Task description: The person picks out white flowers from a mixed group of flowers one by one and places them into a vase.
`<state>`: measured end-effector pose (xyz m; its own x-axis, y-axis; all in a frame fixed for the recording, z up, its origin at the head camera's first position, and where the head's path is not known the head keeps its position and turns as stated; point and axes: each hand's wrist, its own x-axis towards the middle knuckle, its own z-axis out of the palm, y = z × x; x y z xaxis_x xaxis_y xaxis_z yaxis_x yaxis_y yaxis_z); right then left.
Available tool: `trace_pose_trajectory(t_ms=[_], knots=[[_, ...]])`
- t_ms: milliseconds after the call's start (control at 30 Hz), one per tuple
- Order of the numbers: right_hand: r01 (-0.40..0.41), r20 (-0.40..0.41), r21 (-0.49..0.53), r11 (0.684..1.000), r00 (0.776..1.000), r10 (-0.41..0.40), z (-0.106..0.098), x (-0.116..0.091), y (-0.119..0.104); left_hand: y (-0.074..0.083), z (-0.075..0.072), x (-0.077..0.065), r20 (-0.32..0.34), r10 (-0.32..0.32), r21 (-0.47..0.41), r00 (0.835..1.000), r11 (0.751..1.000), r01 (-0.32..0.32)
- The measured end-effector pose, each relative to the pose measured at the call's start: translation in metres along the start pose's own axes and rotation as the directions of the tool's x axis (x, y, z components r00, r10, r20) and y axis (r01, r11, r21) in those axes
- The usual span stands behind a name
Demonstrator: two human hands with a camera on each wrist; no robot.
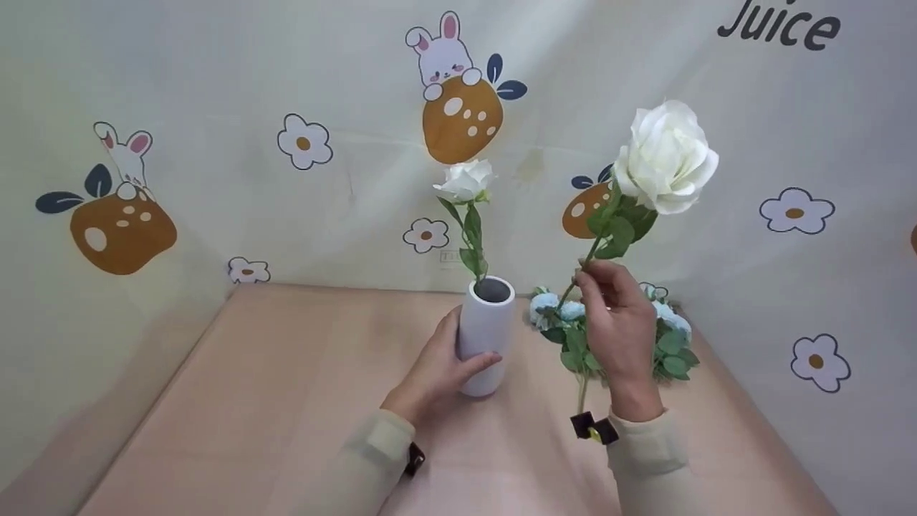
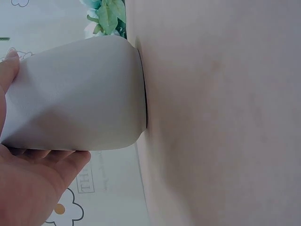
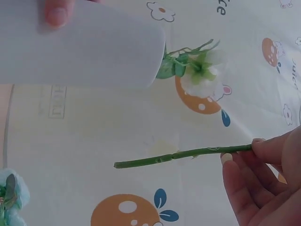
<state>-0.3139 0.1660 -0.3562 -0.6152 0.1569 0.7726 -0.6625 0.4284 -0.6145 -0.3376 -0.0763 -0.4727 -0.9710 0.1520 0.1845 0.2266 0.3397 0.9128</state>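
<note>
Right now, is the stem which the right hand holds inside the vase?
No, the right wrist view shows the green stem with its cut end in open air, apart from the white vase.

Reaching forward with both arms (image 1: 367,462), angled inward at left, near vertical at right in head view. Gripping with left hand (image 1: 438,369), thumb opposite fingers. Pinching with right hand (image 1: 622,333), held higher, between thumb and fingertips.

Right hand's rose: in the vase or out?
Out: the right hand pinches the white rose by its stem, whose end shows apart from the vase.
</note>
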Motion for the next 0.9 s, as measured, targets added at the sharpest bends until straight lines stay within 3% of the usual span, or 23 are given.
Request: trace_pose_trajectory(t_ms=[200, 400, 600, 900], knots=[[-0.028, -0.005, 0.132, 0.991, 1.000, 0.029, 0.009, -0.001, -0.019, 0.000, 0.001, -0.001, 0.007, -0.001, -0.002, 1.000, 1.000, 0.001], [-0.009, -0.041, 0.190, 0.982, 0.999, 0.018, 0.011, -0.006, -0.031, -0.001, 0.000, -0.001, 0.002, 0.014, 0.008, 1.000, 1.000, -0.014], [0.097, -0.079, 0.156, 0.983, 0.993, -0.086, 0.018, -0.010, -0.025, -0.001, 0.001, -0.001, -0.003, 0.031, 0.026, 1.000, 0.999, -0.031], [0.126, -0.069, 0.142, 0.982, 0.991, -0.117, 0.032, -0.017, -0.020, 0.000, 0.000, 0.001, 0.002, 0.009, 0.039, 1.000, 0.999, -0.009]])
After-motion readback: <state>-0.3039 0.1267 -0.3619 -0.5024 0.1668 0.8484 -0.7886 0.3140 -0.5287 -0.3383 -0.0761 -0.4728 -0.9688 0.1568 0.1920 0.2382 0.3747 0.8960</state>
